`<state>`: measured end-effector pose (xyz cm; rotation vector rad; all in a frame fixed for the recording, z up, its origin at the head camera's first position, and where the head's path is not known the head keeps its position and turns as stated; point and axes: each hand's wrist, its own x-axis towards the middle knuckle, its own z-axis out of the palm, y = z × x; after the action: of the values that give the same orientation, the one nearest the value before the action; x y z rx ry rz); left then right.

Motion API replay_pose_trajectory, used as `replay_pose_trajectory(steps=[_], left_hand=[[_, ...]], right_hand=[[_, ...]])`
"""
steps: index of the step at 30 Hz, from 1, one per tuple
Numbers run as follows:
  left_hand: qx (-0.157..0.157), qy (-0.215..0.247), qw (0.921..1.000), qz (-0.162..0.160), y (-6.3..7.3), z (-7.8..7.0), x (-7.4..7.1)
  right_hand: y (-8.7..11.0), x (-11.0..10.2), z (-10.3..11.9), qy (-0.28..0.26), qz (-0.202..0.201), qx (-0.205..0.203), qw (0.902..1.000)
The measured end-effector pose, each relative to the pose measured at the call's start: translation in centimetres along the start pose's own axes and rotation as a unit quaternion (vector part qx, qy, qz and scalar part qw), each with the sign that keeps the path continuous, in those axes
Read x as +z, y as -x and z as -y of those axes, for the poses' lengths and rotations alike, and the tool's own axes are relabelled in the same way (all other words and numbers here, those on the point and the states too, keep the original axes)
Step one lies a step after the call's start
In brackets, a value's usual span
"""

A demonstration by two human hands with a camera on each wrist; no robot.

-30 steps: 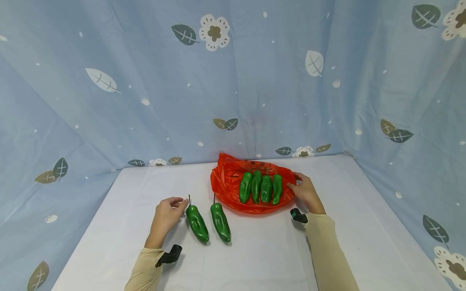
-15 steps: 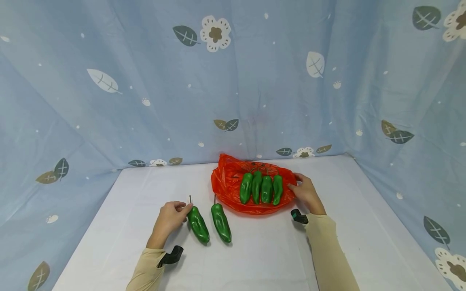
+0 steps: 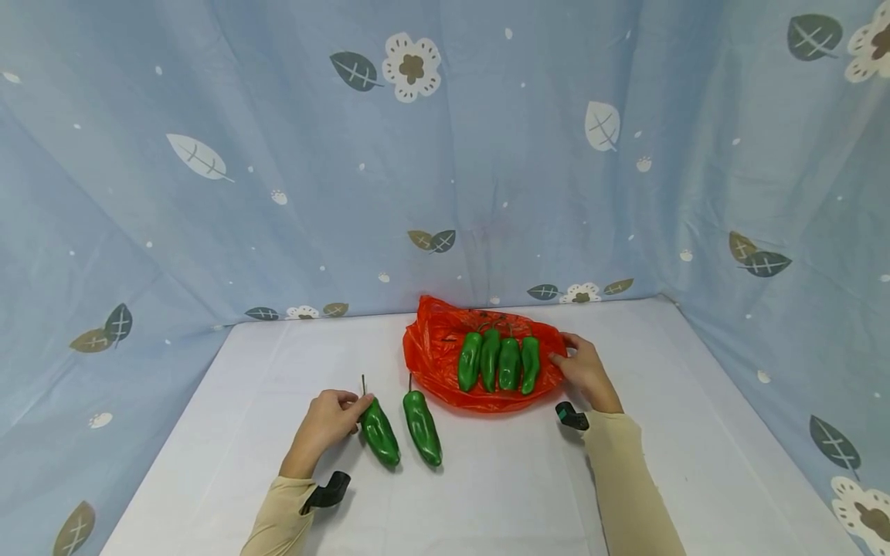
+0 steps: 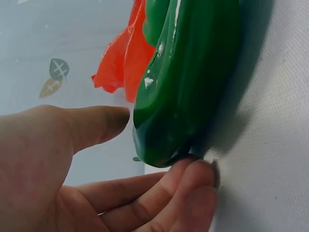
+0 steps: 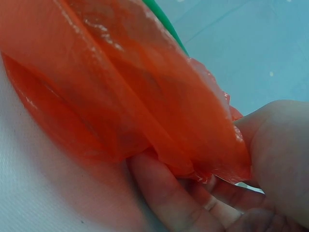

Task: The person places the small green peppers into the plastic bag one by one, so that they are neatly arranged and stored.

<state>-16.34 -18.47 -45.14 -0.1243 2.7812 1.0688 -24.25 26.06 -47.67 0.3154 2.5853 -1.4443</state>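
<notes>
My left hand is at the stem end of a green pepper lying on the table. In the left wrist view, the thumb stands just beside that pepper with a narrow gap, and the fingertips are right under its end. A second green pepper lies parallel, just to its right. On the right, my right hand grips the edge of a red plastic bag, its film bunched between thumb and fingers. Several green peppers lie side by side on the bag.
White cloth covers the table. Behind it hangs a blue curtain printed with leaves and flowers, close to the bag's far edge. A black wrist device sits at the left sleeve, another black device at the right.
My left hand has shifted slightly right and down, its thumb moving from the stem tip to over the left pepper's top end. My right hand stays at the bag, and the peppers lie as before.
</notes>
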Motion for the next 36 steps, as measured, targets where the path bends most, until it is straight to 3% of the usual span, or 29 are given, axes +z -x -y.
replay_pose_trajectory(steps=[7,18,36], left_hand=[[0.004,-0.002,0.9998,0.021,0.22,-0.3,0.2],[0.011,-0.022,0.9994,0.023,0.33,-0.52,0.53],[0.008,-0.005,0.9998,0.016,0.34,-0.54,0.62]], right_hand=[[0.01,-0.03,-0.08,-0.003,0.0,-0.006,1.0],[0.03,-0.14,-0.04,-0.007,0.001,0.0,1.0],[-0.04,0.08,-0.18,-0.007,0.001,0.003,1.0]])
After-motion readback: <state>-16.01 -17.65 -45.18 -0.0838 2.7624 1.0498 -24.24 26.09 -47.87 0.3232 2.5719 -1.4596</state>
